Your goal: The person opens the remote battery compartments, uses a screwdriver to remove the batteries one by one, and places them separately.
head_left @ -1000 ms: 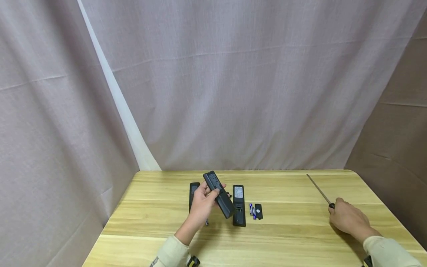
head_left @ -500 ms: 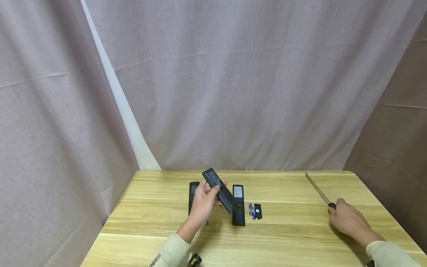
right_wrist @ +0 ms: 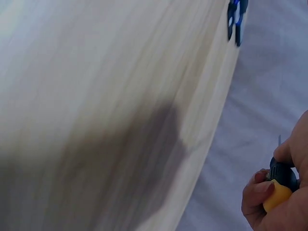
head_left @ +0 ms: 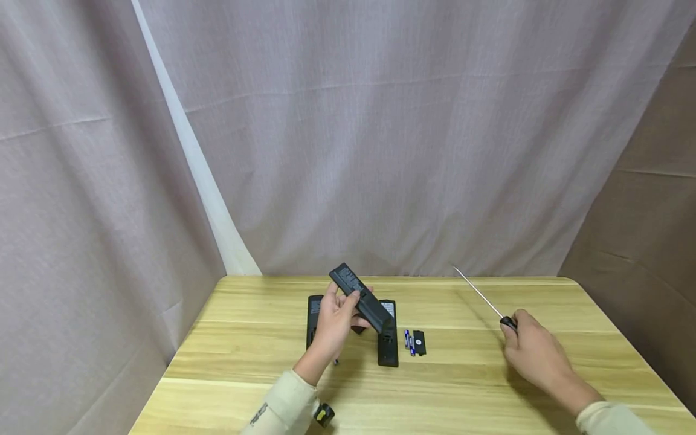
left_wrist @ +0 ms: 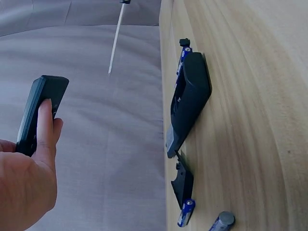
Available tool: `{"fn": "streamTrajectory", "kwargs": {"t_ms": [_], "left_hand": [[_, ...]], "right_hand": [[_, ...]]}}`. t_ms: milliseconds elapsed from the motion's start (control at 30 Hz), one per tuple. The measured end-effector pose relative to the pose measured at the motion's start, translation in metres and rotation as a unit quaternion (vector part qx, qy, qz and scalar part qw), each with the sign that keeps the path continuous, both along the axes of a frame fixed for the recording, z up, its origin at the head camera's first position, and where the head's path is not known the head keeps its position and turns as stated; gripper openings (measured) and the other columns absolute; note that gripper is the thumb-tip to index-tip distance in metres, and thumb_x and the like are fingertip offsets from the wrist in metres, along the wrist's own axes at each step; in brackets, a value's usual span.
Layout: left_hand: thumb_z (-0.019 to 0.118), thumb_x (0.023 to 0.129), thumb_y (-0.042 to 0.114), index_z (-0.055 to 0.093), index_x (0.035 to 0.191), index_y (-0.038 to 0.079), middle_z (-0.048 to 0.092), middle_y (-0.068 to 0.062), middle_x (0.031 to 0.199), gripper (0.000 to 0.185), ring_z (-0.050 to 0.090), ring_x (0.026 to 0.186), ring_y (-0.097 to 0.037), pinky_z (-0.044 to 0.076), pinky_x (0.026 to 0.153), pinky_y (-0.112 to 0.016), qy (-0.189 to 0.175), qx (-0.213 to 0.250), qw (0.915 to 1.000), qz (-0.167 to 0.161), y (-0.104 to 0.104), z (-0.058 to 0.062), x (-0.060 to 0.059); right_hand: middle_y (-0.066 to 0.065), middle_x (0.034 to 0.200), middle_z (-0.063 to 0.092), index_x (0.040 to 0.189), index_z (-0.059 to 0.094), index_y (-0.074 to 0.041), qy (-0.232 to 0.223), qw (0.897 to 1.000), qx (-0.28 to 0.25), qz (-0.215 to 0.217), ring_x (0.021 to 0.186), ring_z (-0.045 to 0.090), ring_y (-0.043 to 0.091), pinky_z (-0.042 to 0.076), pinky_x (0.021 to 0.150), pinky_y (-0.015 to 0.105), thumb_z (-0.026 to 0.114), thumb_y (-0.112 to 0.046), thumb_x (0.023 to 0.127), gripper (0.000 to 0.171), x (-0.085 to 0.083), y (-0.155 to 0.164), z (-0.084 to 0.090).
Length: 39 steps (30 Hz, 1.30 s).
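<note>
Head view: the left hand grips a black remote control, fingers and thumb curled round its near half, holding it tilted above the wooden table, its far end raised toward the curtain. In the left-wrist view the index finger lies straight along the edge of this remote control. Beneath it on the table lie a second remote body, back up with a pale label and an open battery bay, and, left of the hand, another black remote part, largely hidden by the wrist. Just right of the second remote body lie two blue-banded batteries and, touching or nearly touching them, a small black battery cover. The left-wrist view shows further batteries and a small black piece near the table's edge. The right hand, well apart to the right, is closed round the handle of a long-shafted screwdriver; its thin shaft points up and away over the table. In the right-wrist view the fingers wrap a black-and-yellow handle.
</note>
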<state>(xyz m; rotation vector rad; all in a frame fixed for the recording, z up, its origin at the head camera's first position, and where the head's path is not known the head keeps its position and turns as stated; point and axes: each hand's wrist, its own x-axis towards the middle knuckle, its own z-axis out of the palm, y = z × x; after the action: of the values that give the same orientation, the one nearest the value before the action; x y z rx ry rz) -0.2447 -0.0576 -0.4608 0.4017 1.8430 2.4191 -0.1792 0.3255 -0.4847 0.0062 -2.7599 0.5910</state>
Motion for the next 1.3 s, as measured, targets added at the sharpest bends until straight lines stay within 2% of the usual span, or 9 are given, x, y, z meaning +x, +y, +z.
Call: {"fn": "streamTrajectory", "kwargs": {"t_ms": [167,333,500,867,1067,1300], "left_hand": [[0.049,0.113,0.012,0.035,0.16,0.016,0.07,-0.023,0.141,0.049,0.081,0.106,-0.029,0.07,0.069,-0.03,0.006,0.0,1.0,0.001,0.002,0.002,-0.001],[0.049,0.113,0.012,0.035,0.16,0.016,0.07,-0.024,0.141,0.049,0.081,0.107,-0.03,0.07,0.069,-0.031,0.008,0.004,1.0,-0.001,0.004,0.003,-0.002],[0.049,0.113,0.012,0.035,0.16,0.016,0.07,-0.024,0.141,0.049,0.081,0.107,-0.03,0.07,0.069,-0.03,0.005,0.002,1.0,0.0,0.004,0.003,-0.002],[0.051,0.113,0.011,0.036,0.16,0.016,0.07,-0.023,0.141,0.049,0.082,0.104,-0.025,0.07,0.068,-0.029,0.005,0.001,1.0,-0.003,0.004,0.001,-0.003],[0.05,0.113,0.011,0.038,0.158,0.017,0.071,-0.022,0.139,0.048,0.082,0.099,-0.022,0.07,0.068,-0.031,0.003,-0.001,1.0,0.004,0.002,0.001,-0.003],[0.051,0.113,0.011,0.039,0.157,0.009,0.073,-0.022,0.136,0.046,0.083,0.093,-0.021,0.071,0.068,-0.033,-0.003,-0.011,0.9999,0.01,0.001,-0.002,-0.003]], "right_hand": [[0.004,0.075,0.048,0.099,0.053,-0.004,0.003,1.0,-0.001,0.012,0.065,0.046,0.02,0.034,0.052,0.03,0.055,-0.017,0.109,0.017,0.004,-0.017,0.008],[0.004,0.075,0.047,0.099,0.053,-0.005,-0.012,1.0,0.001,0.017,0.065,0.045,0.019,0.033,0.051,0.03,0.055,-0.019,0.11,0.018,0.005,-0.019,0.009],[0.005,0.074,0.045,0.096,0.051,-0.004,-0.049,0.999,0.002,0.01,0.064,0.043,0.02,0.032,0.051,0.031,0.054,-0.017,0.109,0.019,0.004,-0.011,0.001],[0.006,0.073,0.047,0.098,0.05,0.003,-0.135,0.991,0.007,-0.004,0.064,0.046,0.022,0.034,0.053,0.032,0.051,-0.013,0.105,0.018,-0.004,0.024,-0.025],[0.006,0.071,0.046,0.094,0.05,0.0,-0.145,0.989,0.019,-0.017,0.062,0.046,0.023,0.033,0.05,0.033,0.052,-0.017,0.103,0.02,-0.004,0.032,-0.031],[0.007,0.071,0.051,0.084,0.053,-0.005,-0.161,0.985,0.044,-0.034,0.065,0.049,0.025,0.038,0.05,0.036,0.053,-0.022,0.1,0.023,-0.006,0.04,-0.032]]}}
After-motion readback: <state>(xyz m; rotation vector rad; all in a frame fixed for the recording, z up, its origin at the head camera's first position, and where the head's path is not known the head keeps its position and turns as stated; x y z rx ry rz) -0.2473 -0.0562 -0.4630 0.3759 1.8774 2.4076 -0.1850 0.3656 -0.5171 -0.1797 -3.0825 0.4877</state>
